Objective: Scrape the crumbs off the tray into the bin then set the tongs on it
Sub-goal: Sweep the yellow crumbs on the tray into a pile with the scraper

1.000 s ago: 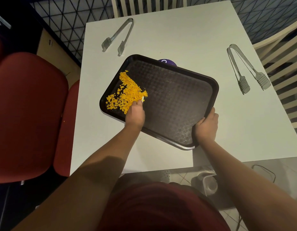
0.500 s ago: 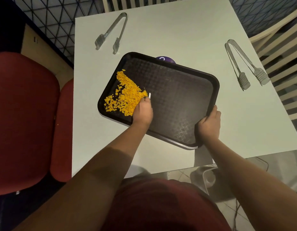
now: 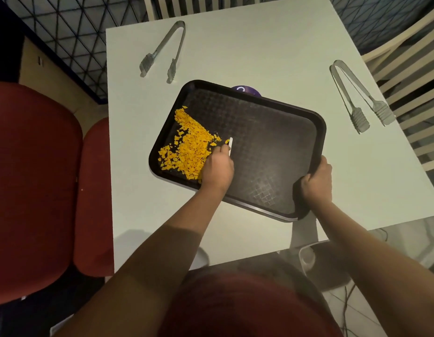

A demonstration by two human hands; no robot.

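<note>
A black tray (image 3: 272, 147) lies askew on the white table (image 3: 259, 52). Yellow crumbs (image 3: 189, 144) are heaped in its left part. My left hand (image 3: 217, 166) rests on the tray at the right edge of the heap, shut on a small white scraper (image 3: 230, 146) that stands against the crumbs. My right hand (image 3: 317, 182) grips the tray's near right corner. One pair of metal tongs (image 3: 162, 52) lies at the table's far left, a second pair of tongs (image 3: 357, 98) at the right. No bin is clearly visible.
A purple round object (image 3: 246, 90) peeks from under the tray's far rim. Red chairs (image 3: 33, 181) stand left of the table, pale wooden chairs (image 3: 410, 76) right and behind. A grey object (image 3: 318, 263) sits on the floor below the table's near edge.
My left hand with the scraper has shifted slightly right along the heap's edge, and a few crumbs spread. The right hand keeps its hold on the tray corner.
</note>
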